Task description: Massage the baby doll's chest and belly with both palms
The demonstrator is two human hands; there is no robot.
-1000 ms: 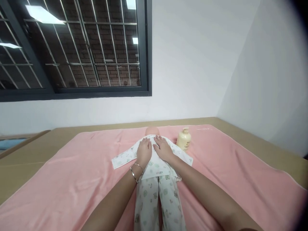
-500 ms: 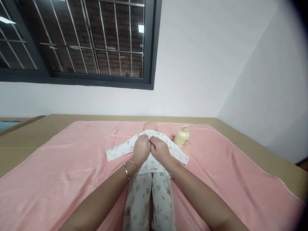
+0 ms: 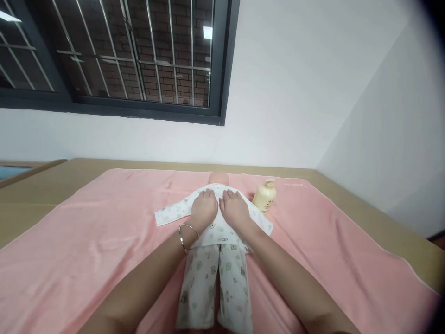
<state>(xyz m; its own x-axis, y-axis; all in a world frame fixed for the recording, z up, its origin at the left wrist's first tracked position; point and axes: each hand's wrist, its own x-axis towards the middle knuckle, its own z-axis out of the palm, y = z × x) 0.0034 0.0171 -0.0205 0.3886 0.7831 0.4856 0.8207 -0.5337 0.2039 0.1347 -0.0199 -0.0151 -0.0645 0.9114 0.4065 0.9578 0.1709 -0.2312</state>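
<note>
A baby doll lies stretched out with its bald head point(image 3: 219, 178) at the far end. It wears a white top point(image 3: 219, 234) and white trousers point(image 3: 233, 285), both with a small green and brown print. My left hand point(image 3: 205, 208) rests on the left of the upper body, fingers lying flat, a bracelet point(image 3: 181, 237) at the wrist. Beside it, with a narrow gap, my right hand point(image 3: 234, 208) lies flat on the right of the upper body. Neither hand grasps anything. Whether the doll lies face up or face down, I cannot tell.
A pale yellow pump bottle point(image 3: 264, 196) stands just right of the doll's sleeve. Under everything spreads a pink cloth point(image 3: 114, 241) on a wooden surface point(image 3: 45, 190). Behind rise a white wall point(image 3: 285, 93) and a barred, dark-framed window point(image 3: 222, 83).
My hands have drawn apart: they met over the middle of the top before, and a small gap shows between them now. The view has tilted slightly.
</note>
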